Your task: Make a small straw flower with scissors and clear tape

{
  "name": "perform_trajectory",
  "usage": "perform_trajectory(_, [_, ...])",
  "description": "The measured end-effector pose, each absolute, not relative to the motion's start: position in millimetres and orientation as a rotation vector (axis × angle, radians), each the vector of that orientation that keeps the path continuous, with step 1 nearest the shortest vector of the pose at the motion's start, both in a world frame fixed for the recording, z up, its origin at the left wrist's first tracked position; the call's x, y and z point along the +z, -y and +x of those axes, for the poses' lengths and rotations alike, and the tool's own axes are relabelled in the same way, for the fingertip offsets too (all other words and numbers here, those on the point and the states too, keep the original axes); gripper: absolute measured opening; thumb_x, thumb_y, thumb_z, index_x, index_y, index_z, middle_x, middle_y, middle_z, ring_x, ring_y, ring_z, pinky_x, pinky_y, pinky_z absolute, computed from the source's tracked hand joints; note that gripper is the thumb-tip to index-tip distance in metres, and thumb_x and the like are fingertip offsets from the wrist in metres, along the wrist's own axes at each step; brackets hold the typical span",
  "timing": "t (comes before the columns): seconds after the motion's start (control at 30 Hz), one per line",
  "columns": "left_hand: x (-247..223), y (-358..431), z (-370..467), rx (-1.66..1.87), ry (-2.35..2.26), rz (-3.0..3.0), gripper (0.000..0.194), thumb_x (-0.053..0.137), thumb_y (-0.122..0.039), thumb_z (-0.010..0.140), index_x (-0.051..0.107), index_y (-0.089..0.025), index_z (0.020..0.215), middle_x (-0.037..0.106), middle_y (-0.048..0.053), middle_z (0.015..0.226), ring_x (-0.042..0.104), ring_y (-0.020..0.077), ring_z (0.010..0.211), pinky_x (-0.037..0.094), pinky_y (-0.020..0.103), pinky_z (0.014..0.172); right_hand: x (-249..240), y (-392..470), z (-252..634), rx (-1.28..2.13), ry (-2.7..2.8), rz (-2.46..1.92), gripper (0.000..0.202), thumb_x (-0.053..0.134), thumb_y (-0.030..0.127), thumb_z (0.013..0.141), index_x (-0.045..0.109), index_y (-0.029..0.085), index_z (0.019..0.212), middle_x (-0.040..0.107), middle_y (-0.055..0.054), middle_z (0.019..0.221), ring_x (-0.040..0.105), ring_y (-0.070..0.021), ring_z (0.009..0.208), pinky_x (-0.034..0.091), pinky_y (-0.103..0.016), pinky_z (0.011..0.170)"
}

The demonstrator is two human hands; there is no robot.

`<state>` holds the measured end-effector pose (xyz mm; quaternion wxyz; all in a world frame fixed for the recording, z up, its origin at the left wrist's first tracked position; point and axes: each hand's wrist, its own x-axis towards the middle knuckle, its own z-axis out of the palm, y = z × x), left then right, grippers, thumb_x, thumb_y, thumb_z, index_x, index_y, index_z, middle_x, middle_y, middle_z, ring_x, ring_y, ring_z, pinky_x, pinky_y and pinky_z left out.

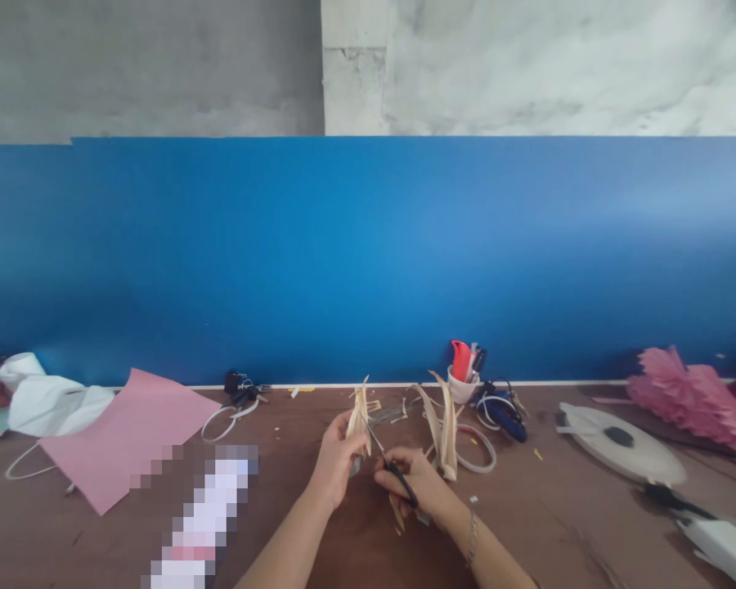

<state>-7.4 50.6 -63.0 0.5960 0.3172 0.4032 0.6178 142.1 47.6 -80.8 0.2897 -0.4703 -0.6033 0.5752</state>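
Observation:
My left hand (338, 458) is closed round a pale, dry strip that looks like corn husk (359, 411), its frayed tip pointing up. In my right hand (412, 481) is a pair of scissors (398, 478) with dark handles. The blades reach up and left to the held husk; I cannot tell whether they touch it. More dry husk strips (446, 429) stand just behind and right of my right hand. A small scrap (396, 515) lies below the scissors.
Pink paper (128, 438) and white cloth-like material (55, 405) lie at left. A white cup (463, 386) of tools stands against the blue panel (368, 254). A roll of pale tape or tubing (487, 454), a flat oval device (619, 442) and pink crepe paper (693, 397) are at right.

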Motion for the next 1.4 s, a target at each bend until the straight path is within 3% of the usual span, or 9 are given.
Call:
perform_trajectory(0.27, [-67.4, -53.5, -8.5, 1.493, -1.126, 0.820, 0.029, 0.070, -0.021, 0.057, 0.063, -0.013, 0.084, 0.061, 0.000, 0.060, 0.052, 0.0110, 0.050, 0.039, 0.021, 0.049, -63.2, -53.9, 168.0, 1.689, 1.706, -1.273, 0.035, 0.064, 0.049, 0.069, 0.057, 0.015, 0.076, 0.057, 0.004, 0.043, 0.047, -0.0063, 0.030, 0.024, -0.013, 0.027])
perform_trajectory(0.5, [-82.3, -56.6, -5.1, 1.451, -1.293, 1.119, 0.020, 0.063, -0.017, 0.060, 0.064, -0.014, 0.080, 0.067, 0.004, 0.067, 0.061, 0.0166, 0.059, 0.046, 0.025, 0.056, -42.2, -58.0, 183.8, 1.556, 1.752, -1.615, 0.024, 0.058, 0.039, 0.072, 0.059, 0.015, 0.073, 0.055, 0.005, 0.041, 0.046, -0.0057, 0.029, 0.024, -0.013, 0.026])
perform_trajectory(0.63, [-89.6, -56.7, -2.9, 1.409, -1.338, 1.213, 0.009, 0.062, -0.021, 0.063, 0.064, -0.015, 0.070, 0.066, 0.004, 0.064, 0.063, 0.0194, 0.060, 0.048, 0.027, 0.056, -44.4, -60.3, 190.1, 1.479, 1.871, -1.724, 0.019, 0.063, 0.034, 0.067, 0.057, 0.016, 0.066, 0.054, 0.005, 0.040, 0.046, -0.0062, 0.029, 0.022, -0.014, 0.026])
perform_trajectory(0.8, [-84.7, -54.3, -2.6, 1.477, -1.286, 1.029, 0.013, 0.064, -0.027, 0.066, 0.063, -0.014, 0.068, 0.067, 0.005, 0.060, 0.064, 0.0186, 0.059, 0.049, 0.026, 0.057, -55.2, -61.6, 198.0, 1.432, 1.985, -1.623, 0.017, 0.066, 0.031, 0.064, 0.060, 0.016, 0.067, 0.060, 0.002, 0.047, 0.050, -0.0073, 0.035, 0.028, -0.015, 0.033])
perform_trajectory(1.07, [-73.8, -53.1, -7.2, 1.653, -1.145, 0.672, 0.022, 0.073, -0.028, 0.061, 0.060, -0.015, 0.073, 0.072, 0.007, 0.072, 0.068, 0.0180, 0.070, 0.051, 0.027, 0.068, -55.8, -70.6, 207.8, 0.670, 2.076, -1.894, 0.014, 0.064, 0.032, 0.066, 0.064, 0.018, 0.064, 0.065, -0.003, 0.057, 0.060, -0.0160, 0.055, 0.034, -0.022, 0.049])
perform_trajectory(1.23, [-68.4, -50.8, -6.9, 1.662, -1.065, 0.626, 0.028, 0.072, -0.027, 0.065, 0.056, -0.017, 0.085, 0.073, 0.010, 0.088, 0.068, 0.0198, 0.079, 0.051, 0.028, 0.069, -48.7, -73.6, 208.0, 0.495, 2.014, -1.956, 0.011, 0.059, 0.028, 0.070, 0.066, 0.020, 0.073, 0.070, -0.008, 0.074, 0.063, -0.0203, 0.070, 0.034, -0.024, 0.056])
perform_trajectory(1.4, [-64.8, -48.7, -5.6, 1.604, -1.031, 0.632, 0.024, 0.069, -0.029, 0.069, 0.057, -0.017, 0.087, 0.071, 0.012, 0.096, 0.067, 0.0209, 0.085, 0.051, 0.030, 0.073, -43.3, -71.8, 205.7, 0.452, 1.984, -1.973, 0.011, 0.059, 0.028, 0.071, 0.066, 0.021, 0.076, 0.070, -0.008, 0.076, 0.063, -0.0216, 0.073, 0.033, -0.024, 0.056])
